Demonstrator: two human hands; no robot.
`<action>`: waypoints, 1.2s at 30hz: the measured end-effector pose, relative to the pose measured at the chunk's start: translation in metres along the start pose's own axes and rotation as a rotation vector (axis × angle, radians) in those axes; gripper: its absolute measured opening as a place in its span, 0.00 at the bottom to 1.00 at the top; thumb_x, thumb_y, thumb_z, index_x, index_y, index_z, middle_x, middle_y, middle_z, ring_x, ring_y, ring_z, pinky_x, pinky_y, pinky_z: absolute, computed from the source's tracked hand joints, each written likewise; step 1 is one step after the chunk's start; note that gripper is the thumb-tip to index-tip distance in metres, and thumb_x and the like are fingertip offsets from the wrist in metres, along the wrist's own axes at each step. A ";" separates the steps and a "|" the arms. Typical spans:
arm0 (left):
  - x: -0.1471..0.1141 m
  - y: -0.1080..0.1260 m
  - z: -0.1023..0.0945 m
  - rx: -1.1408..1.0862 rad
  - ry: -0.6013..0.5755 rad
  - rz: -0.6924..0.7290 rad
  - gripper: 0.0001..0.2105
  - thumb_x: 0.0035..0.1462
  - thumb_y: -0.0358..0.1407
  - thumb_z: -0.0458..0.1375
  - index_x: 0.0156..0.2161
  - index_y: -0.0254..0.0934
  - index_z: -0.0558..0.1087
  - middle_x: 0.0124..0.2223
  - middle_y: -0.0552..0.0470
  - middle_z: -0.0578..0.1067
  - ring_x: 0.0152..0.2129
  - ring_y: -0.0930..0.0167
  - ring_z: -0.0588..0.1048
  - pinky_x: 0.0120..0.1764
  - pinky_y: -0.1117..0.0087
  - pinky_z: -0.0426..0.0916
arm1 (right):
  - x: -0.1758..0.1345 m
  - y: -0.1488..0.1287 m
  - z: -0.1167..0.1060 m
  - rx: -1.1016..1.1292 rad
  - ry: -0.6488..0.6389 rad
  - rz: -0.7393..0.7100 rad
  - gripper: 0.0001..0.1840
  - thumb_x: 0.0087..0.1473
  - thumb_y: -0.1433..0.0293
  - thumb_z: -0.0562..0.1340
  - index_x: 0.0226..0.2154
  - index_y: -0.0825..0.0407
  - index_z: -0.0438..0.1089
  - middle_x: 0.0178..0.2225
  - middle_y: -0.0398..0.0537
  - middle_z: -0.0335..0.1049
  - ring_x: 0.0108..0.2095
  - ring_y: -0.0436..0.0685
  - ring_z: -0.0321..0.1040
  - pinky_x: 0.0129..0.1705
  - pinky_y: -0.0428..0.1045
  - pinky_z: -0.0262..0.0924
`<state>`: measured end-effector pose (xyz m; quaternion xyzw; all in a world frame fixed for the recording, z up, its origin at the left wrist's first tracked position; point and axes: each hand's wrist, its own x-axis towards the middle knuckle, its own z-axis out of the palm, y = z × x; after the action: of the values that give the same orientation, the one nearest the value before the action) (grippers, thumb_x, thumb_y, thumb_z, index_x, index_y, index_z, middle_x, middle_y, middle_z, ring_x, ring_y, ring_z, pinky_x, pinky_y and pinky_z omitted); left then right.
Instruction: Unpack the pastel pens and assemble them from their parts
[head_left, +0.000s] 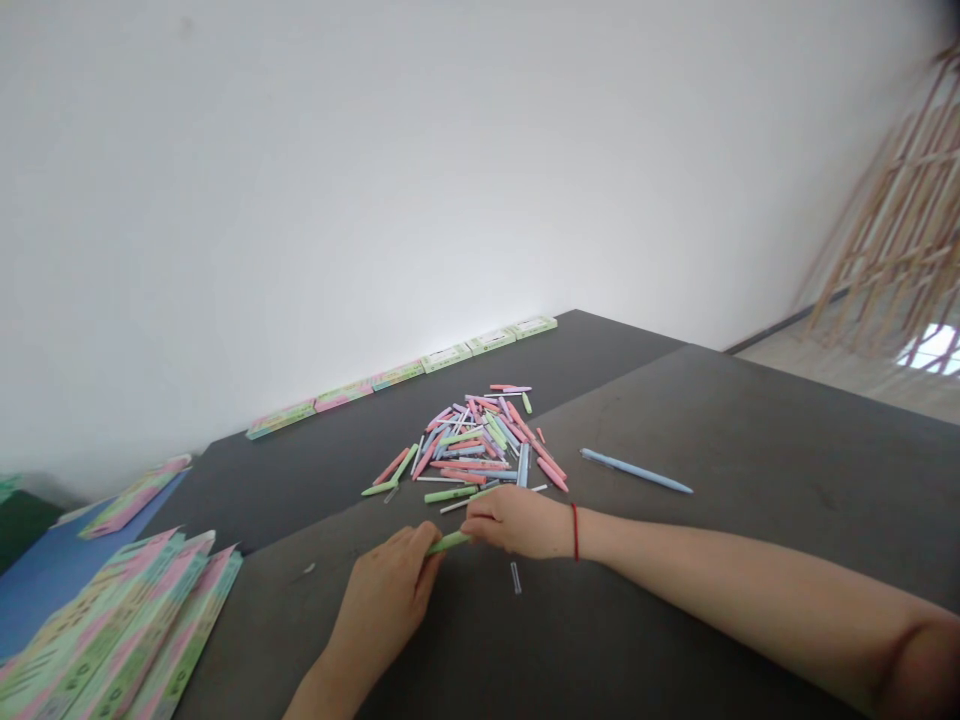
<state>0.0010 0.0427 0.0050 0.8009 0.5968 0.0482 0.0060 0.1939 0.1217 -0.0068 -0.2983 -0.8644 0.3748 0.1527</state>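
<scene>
Between my two hands is a light green pen barrel (449, 542), lying almost level just above the dark table. My left hand (394, 580) is closed around its left end. My right hand (517, 522), with a red cord on the wrist, pinches the other end, and its fingertips are partly hidden. Just beyond the hands lies a heap of pastel pen parts (480, 445) in pink, green, blue and purple. A small clear plastic piece (516, 578) rests on the table below my right hand. Off to the right is a whole blue pen (636, 470).
Flat pastel boxes (397, 375) stand in a row along the white wall. At the lower left, several larger printed packs (112, 630) overlap, with another pack (135, 497) on a blue surface behind them. A wooden rack (892, 220) stands beyond the table at the right.
</scene>
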 end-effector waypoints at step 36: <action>-0.002 -0.001 -0.001 0.002 0.119 0.023 0.09 0.62 0.37 0.48 0.36 0.41 0.70 0.33 0.53 0.76 0.31 0.69 0.74 0.34 0.70 0.63 | 0.002 0.004 0.009 0.256 -0.076 0.095 0.10 0.58 0.66 0.55 0.30 0.54 0.67 0.17 0.36 0.58 0.18 0.46 0.59 0.23 0.42 0.51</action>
<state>-0.0004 0.0415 0.0062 0.8034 0.5869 0.0953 -0.0311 0.1902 0.1204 -0.0157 -0.3026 -0.7995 0.5000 0.1390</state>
